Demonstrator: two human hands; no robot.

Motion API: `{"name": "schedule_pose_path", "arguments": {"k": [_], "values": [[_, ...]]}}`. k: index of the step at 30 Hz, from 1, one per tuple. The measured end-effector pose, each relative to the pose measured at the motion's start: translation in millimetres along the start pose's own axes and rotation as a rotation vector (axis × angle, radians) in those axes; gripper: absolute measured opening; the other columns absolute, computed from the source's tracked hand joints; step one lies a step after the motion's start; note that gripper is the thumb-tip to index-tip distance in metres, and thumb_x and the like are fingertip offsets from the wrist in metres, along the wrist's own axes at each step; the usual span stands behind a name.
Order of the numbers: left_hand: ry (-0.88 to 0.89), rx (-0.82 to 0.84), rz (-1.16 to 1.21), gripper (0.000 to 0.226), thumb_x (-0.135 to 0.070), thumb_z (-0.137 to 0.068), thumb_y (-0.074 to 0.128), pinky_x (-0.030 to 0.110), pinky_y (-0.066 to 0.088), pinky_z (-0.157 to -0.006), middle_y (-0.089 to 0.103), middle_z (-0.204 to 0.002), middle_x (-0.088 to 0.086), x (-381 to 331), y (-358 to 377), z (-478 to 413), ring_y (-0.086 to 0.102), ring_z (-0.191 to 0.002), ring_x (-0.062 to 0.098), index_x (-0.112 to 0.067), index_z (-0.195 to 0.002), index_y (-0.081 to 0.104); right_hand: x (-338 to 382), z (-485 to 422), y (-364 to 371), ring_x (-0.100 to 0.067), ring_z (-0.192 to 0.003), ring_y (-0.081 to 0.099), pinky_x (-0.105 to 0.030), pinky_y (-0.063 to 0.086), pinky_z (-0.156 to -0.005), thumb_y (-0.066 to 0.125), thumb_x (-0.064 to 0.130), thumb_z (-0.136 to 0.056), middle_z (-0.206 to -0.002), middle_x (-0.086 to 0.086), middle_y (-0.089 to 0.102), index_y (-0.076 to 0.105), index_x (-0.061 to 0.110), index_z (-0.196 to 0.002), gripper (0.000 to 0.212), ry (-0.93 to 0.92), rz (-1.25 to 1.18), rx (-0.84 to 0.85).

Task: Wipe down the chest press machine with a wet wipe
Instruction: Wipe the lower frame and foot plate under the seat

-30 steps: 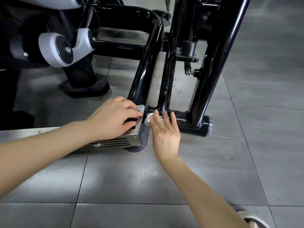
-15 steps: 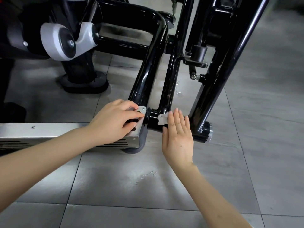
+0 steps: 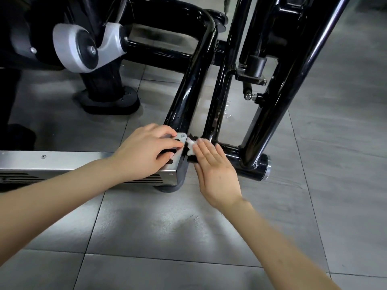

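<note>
The chest press machine's black frame [image 3: 188, 97] rises from a low black base tube [image 3: 251, 164] on the floor. A crumpled white wet wipe [image 3: 190, 145] lies on the base tube's left end, beside a steel cover [image 3: 62, 162]. My right hand [image 3: 215, 170] presses the wipe onto the tube with straight fingers; most of the wipe is hidden under them. My left hand [image 3: 144, 151] rests on the end of the steel cover with its fingers curled over the top edge.
Grey floor tiles [image 3: 167, 237] spread around the machine. A black foot pad [image 3: 109, 101] and a grey pivot housing [image 3: 83, 51] sit at the back left. A thick slanted black post [image 3: 293, 80] stands to the right of my right hand.
My right hand slid the wipe back left along the base tube, up to the steel cover. My left hand stayed on the cover.
</note>
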State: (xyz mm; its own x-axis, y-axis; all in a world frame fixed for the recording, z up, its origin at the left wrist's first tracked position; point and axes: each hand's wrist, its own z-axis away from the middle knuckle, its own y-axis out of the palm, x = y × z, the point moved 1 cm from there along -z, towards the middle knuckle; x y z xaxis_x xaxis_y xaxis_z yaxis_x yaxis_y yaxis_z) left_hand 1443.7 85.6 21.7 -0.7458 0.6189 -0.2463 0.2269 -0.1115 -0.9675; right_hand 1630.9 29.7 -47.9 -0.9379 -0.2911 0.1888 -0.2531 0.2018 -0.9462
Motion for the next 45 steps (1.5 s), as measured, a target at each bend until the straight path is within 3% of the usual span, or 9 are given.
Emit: {"name": "schedule_pose_path", "arguments": {"k": [7, 12, 17, 19, 22, 27, 37, 42, 45], "values": [[-0.024, -0.005, -0.006, 0.035, -0.029, -0.081, 0.051, 0.039, 0.043, -0.086, 0.061, -0.117, 0.000, -3.5, -0.1, 0.8, 0.056, -0.105, 0.028, -0.025, -0.111, 0.069, 0.4, -13.3, 1.0, -0.024, -0.134, 0.042, -0.043, 0.026, -0.114, 0.026, 0.032, -0.097, -0.142, -0.011, 0.048, 0.050, 0.004, -0.135, 0.052, 0.112, 0.121, -0.023], [0.024, -0.021, -0.039, 0.045, -0.037, -0.082, 0.036, 0.039, 0.045, -0.081, 0.063, -0.111, 0.003, -5.0, 0.6, -1.0, 0.059, -0.099, 0.029, -0.023, -0.107, 0.071, -3.1, 32.9, -3.5, -0.025, -0.141, 0.030, -0.043, 0.020, -0.115, 0.021, 0.040, -0.098, -0.150, -0.013, 0.035, 0.037, 0.003, -0.143, 0.060, 0.249, 0.223, 0.076], [0.041, -0.036, -0.028, 0.045, -0.037, -0.081, 0.036, 0.037, 0.043, -0.079, 0.063, -0.107, 0.003, -8.0, 0.0, -7.6, 0.058, -0.096, 0.031, -0.024, -0.106, 0.071, -6.5, -2.1, -9.6, -0.034, -0.123, 0.051, -0.047, 0.021, -0.113, 0.015, 0.046, -0.094, -0.127, -0.024, 0.057, 0.052, -0.006, -0.129, 0.072, 0.328, 0.346, 0.125], [0.039, -0.036, -0.028, 0.047, -0.037, -0.080, 0.034, 0.037, 0.042, -0.079, 0.064, -0.107, 0.003, -8.1, -0.4, -8.0, 0.058, -0.097, 0.031, -0.025, -0.106, 0.071, -15.3, -13.0, -16.7, -0.034, -0.118, 0.054, -0.044, 0.014, -0.114, 0.013, 0.044, -0.095, -0.119, -0.023, 0.061, 0.054, -0.006, -0.126, 0.072, 0.274, 0.416, 0.204], [0.041, -0.022, -0.030, 0.043, -0.033, -0.082, 0.037, 0.037, 0.042, -0.080, 0.063, -0.110, 0.003, -5.5, 1.2, -5.4, 0.058, -0.098, 0.031, -0.026, -0.108, 0.071, -26.2, 6.1, -17.4, -0.033, -0.127, 0.047, -0.043, 0.012, -0.116, 0.015, 0.039, -0.097, -0.130, -0.022, 0.055, 0.046, -0.004, -0.135, 0.065, 0.147, 0.413, 0.155], [0.062, -0.014, -0.047, 0.038, -0.027, -0.083, 0.044, 0.041, 0.046, -0.080, 0.063, -0.114, 0.001, 1.5, 0.9, -0.1, 0.059, -0.099, 0.031, -0.025, -0.110, 0.070, -25.4, 40.3, 2.3, -0.027, -0.145, 0.012, -0.043, 0.004, -0.118, 0.018, 0.036, -0.098, -0.156, -0.013, 0.017, 0.018, 0.004, -0.147, 0.059, 0.034, 0.383, 0.085], [0.067, 0.000, -0.089, 0.039, -0.028, -0.082, 0.042, 0.043, 0.049, -0.078, 0.065, -0.107, 0.006, -7.3, -4.6, -2.3, 0.061, -0.093, 0.034, -0.020, -0.104, 0.073, -91.9, 31.0, -16.9, -0.021, -0.145, 0.000, -0.042, -0.008, -0.117, 0.016, 0.026, -0.098, -0.156, -0.010, -0.002, -0.007, 0.004, -0.148, 0.060, -0.669, 0.715, 0.140], [0.157, 0.026, -0.088, 0.035, -0.028, -0.083, 0.044, 0.046, 0.051, -0.078, 0.066, -0.106, 0.007, -29.7, -5.7, -18.9, 0.061, -0.093, 0.032, -0.023, -0.103, 0.072, -139.9, 32.8, -59.7, -0.024, -0.143, 0.022, -0.041, 0.005, -0.117, -0.003, 0.008, -0.095, -0.154, -0.013, 0.024, 0.022, -0.002, -0.146, 0.057, -0.842, 0.703, 0.299], [0.196, 0.020, -0.072, 0.034, -0.028, -0.082, 0.045, 0.045, 0.051, -0.076, 0.067, -0.104, 0.007, -46.0, -4.7, -29.4, 0.062, -0.091, 0.031, -0.023, -0.100, 0.074, -156.8, 27.3, -85.2, -0.021, -0.138, 0.033, -0.037, 0.009, -0.114, 0.004, 0.007, -0.095, -0.150, -0.009, 0.035, 0.036, 0.001, -0.141, 0.056, -0.899, 0.632, 0.358]]}}
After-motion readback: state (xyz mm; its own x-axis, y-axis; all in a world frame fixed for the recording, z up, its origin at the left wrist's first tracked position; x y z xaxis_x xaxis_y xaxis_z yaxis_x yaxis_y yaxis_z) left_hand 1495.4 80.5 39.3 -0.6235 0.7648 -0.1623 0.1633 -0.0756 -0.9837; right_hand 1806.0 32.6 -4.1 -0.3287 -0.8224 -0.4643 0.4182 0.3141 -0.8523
